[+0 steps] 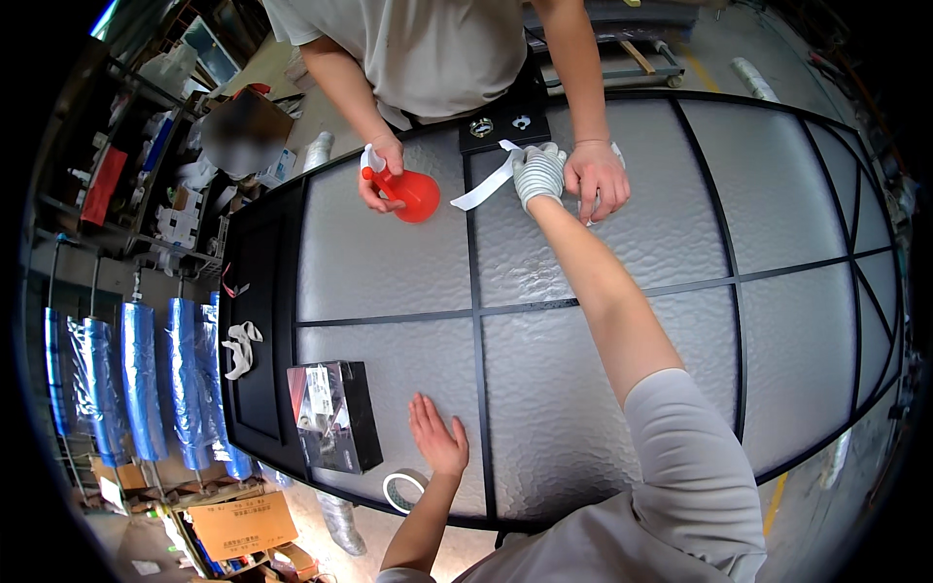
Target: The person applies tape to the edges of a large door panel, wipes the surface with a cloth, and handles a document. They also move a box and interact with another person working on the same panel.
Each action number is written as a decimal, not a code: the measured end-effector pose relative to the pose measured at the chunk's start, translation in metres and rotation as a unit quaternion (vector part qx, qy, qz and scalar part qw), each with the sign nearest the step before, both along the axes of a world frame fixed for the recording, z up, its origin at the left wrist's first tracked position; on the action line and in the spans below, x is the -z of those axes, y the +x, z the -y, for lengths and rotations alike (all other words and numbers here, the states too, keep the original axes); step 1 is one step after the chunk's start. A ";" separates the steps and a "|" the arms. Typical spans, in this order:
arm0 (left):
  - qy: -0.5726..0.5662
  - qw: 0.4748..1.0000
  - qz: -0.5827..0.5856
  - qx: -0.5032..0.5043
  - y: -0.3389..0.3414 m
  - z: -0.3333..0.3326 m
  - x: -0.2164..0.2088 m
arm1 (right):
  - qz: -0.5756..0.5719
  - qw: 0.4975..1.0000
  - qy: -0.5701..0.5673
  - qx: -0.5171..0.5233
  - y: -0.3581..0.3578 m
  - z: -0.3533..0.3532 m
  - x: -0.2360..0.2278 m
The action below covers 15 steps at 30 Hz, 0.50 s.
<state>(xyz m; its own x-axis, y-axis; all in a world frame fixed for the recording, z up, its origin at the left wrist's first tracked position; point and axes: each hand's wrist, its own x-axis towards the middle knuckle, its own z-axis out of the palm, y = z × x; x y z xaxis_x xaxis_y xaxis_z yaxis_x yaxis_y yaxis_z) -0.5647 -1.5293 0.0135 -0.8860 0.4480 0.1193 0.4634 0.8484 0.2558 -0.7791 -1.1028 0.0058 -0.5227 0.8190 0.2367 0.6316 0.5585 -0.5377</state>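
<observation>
My left hand point(439, 442) is bare and lies on the textured glass of a black-framed door panel point(389, 398), fingers stretched out. Close to its wrist is a roll of pale tape point(404, 491). My right hand point(538, 175) wears a grey-and-white striped glove and reaches across to the far side. Its fingers are curled at a white strip point(486, 185), which sticks out to the left. Just right of the glove, a co-worker's bare hand point(597, 180) presses on the glass, with something white partly hidden under it. The co-worker's other hand grips a red spray bottle point(416, 195).
A black box point(333, 416) with a label stands on the panel left of my left hand. A crumpled whitish glove or cloth point(241, 348) lies on the black left end. A black lock plate point(503, 131) is at the far edge. Blue film-wrapped rolls point(143, 379) and shelves stand left.
</observation>
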 end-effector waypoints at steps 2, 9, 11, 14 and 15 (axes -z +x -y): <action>0.001 1.000 -0.009 0.010 -0.001 0.002 0.003 | -0.034 0.999 -0.009 -0.005 0.003 0.003 0.002; 0.000 1.000 -0.013 0.005 -0.002 0.003 0.003 | -0.062 0.987 -0.087 0.122 -0.003 -0.002 -0.012; -0.005 1.000 -0.005 -0.001 -0.002 0.000 0.001 | -0.060 0.983 -0.092 0.150 -0.009 -0.017 -0.002; 0.004 1.000 -0.001 -0.005 -0.002 0.000 0.000 | -0.119 0.976 -0.090 0.161 -0.011 -0.021 0.008; 0.010 1.000 -0.001 -0.004 -0.001 0.000 0.001 | -0.139 0.973 -0.084 0.166 -0.012 -0.022 0.013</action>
